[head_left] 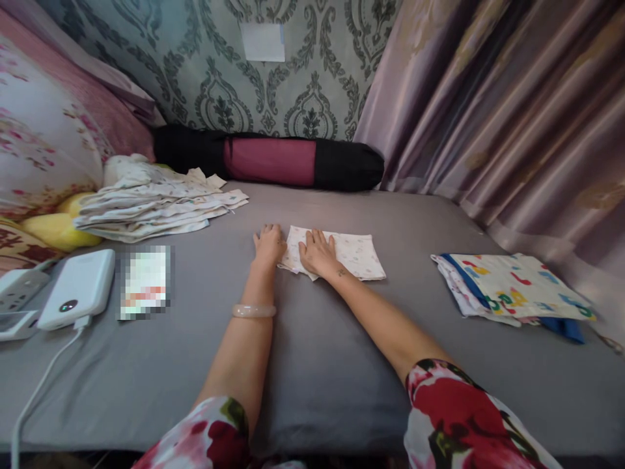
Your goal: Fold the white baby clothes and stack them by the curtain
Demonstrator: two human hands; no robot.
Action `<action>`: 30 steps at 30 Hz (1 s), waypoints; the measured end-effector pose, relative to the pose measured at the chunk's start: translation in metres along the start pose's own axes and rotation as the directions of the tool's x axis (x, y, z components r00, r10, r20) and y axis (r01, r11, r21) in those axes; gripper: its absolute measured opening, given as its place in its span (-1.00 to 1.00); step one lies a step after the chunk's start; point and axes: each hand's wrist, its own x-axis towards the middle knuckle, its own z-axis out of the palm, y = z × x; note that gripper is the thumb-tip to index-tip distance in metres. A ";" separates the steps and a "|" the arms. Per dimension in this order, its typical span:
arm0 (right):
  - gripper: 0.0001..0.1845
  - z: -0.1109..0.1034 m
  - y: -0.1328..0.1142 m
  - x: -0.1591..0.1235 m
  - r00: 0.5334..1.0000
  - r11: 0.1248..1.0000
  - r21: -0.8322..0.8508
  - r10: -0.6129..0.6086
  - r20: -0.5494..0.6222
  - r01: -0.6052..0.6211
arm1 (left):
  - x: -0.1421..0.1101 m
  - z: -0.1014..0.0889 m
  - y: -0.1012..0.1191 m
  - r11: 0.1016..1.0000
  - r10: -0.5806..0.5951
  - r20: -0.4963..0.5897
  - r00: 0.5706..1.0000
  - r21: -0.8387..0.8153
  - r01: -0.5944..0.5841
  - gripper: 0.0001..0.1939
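Observation:
A folded white cloth (359,253) with a small pale print lies flat on the grey sheet in front of me. My right hand (318,253) rests palm down on its left half, fingers stretched out and a little apart. Just beside the cloth's left edge is my left hand (270,242), palm down on the sheet with its fingers extended and its thumb side touching the edge. Neither hand grips anything. The cloth under my right palm is hidden.
Loose light garments (161,202) are piled at the back left. Folded printed clothes (522,286) lie at the right. A black and maroon roll bag (271,159) lines the wall. A white power bank (78,290) with a cable and a blurred packet (145,281) sit at left.

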 end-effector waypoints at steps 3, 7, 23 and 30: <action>-0.42 -0.001 -0.009 0.004 0.996 0.998 -0.001 -0.056 -0.068 0.056 | 0.000 -0.002 -0.001 1.000 -0.007 0.004 1.000 0.006 0.007 -0.57; -0.41 0.006 -0.020 0.009 0.996 0.996 0.029 -0.085 -0.041 0.086 | -0.001 -0.003 -0.002 1.000 -0.017 0.000 1.000 0.000 0.017 -0.56; -0.42 0.013 -0.039 0.020 0.994 0.993 0.036 -0.111 0.003 0.111 | 0.002 -0.007 -0.007 0.993 -0.100 -0.025 0.995 -0.071 0.098 -0.53; -0.43 0.016 -0.040 0.017 0.994 0.993 0.051 -0.110 -0.022 0.111 | 0.002 -0.007 -0.006 0.993 -0.100 -0.026 0.995 -0.062 0.098 -0.55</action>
